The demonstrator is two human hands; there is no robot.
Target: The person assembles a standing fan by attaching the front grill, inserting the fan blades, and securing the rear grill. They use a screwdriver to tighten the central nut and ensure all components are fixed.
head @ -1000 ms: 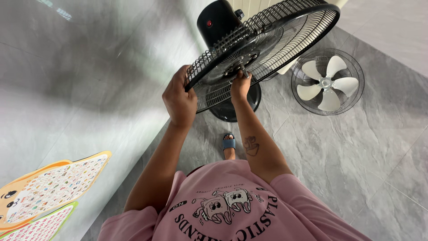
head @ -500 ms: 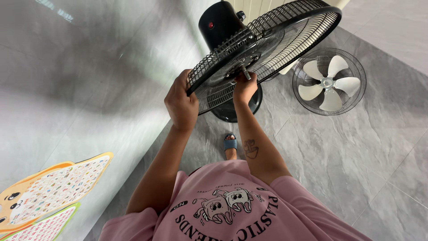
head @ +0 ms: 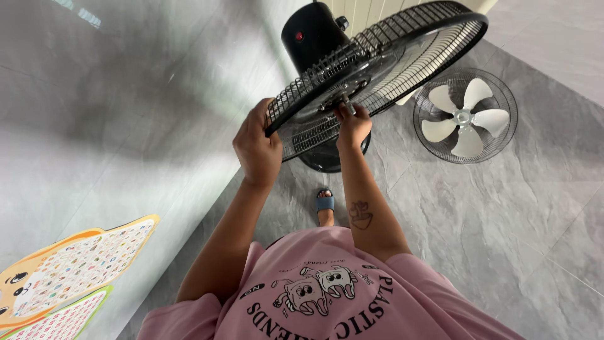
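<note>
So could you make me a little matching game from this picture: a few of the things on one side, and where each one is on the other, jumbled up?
Things:
1. left hand
2. right hand
3. white fan blades
4. blue sandal

Places:
A. on the foot, on the grey floor below the fan's round base
B. at the metal shaft in the middle of the black fan guard
C. lying in the loose wire grille on the floor
D. gripping the rim of the black fan guard

Pairs: 1-D, 2-B, 3-C, 4-A
</note>
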